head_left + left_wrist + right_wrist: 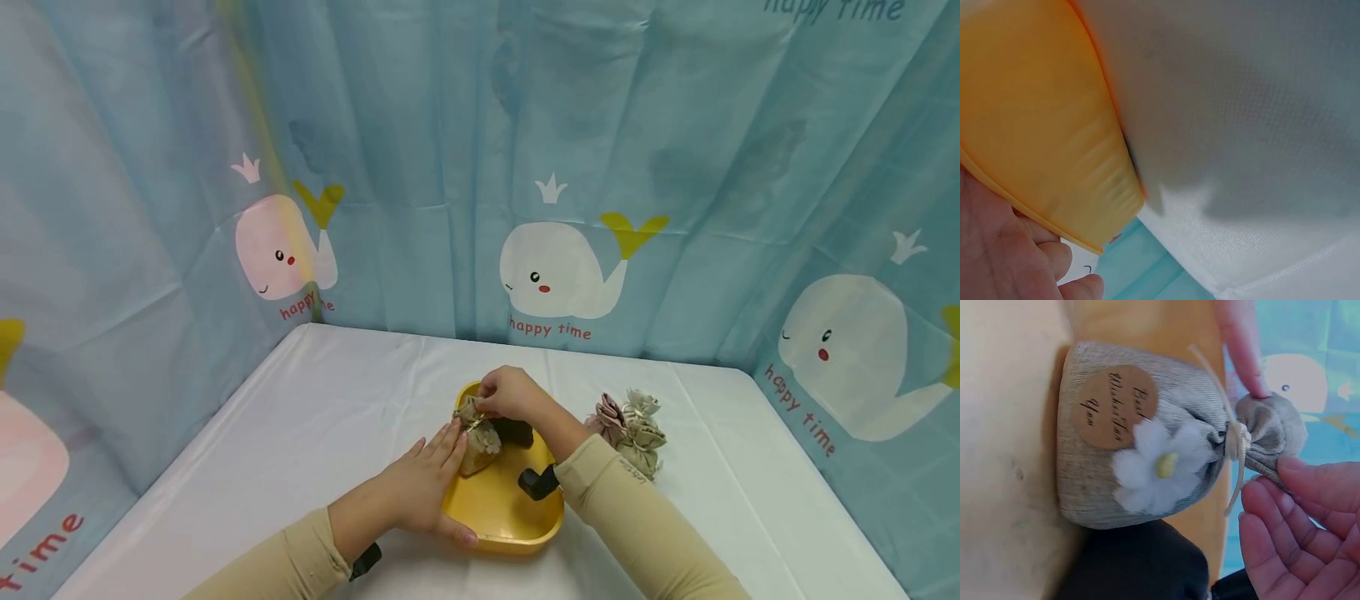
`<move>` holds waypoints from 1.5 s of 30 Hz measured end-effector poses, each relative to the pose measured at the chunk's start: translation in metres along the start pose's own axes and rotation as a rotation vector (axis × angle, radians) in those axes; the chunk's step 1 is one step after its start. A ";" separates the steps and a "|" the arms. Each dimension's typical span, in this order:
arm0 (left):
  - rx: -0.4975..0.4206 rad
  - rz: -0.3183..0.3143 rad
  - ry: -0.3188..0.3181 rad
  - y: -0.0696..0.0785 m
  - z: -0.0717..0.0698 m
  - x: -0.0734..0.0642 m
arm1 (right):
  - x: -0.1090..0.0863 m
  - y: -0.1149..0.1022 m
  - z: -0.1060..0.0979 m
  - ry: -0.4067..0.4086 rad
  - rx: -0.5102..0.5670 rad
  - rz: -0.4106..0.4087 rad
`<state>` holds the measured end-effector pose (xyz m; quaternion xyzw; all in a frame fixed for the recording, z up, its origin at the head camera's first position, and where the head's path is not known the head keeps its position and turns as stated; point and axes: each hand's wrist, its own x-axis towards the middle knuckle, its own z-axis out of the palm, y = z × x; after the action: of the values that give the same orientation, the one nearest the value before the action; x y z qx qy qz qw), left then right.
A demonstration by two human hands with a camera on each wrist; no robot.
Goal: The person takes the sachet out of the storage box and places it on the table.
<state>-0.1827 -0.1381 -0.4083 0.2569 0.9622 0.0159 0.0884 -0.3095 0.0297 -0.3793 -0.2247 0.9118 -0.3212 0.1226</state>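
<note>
Right hand [513, 395] is pinched on the top of a small cloth bag [477, 452], which is held in a yellow tray [510, 510]. Bag and tray are touched by the opened-out left hand [424, 485]. More bags [640, 450] are set nearby.

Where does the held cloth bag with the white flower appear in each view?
Head: the bag is lower middle, at the left side of the yellow tray.
Left wrist: not in it.
Right wrist: near centre, its neck pointing right.
Shared landmark: the yellow tray, in all three.
</note>
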 end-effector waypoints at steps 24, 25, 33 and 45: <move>-0.035 -0.007 -0.009 0.002 -0.003 -0.002 | -0.035 -0.006 -0.029 0.079 0.071 -0.035; -0.039 -0.008 -0.010 0.001 -0.003 -0.002 | -0.037 -0.006 -0.030 0.088 0.080 -0.036; -0.025 -0.012 -0.014 0.000 0.001 0.000 | -0.051 -0.007 -0.047 0.157 0.155 0.000; -0.007 -0.010 -0.012 0.000 0.000 0.000 | -0.068 -0.002 -0.071 0.237 0.300 -0.012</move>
<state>-0.1831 -0.1382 -0.4079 0.2521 0.9628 0.0172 0.0954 -0.2761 0.0994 -0.3184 -0.1700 0.8605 -0.4783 0.0445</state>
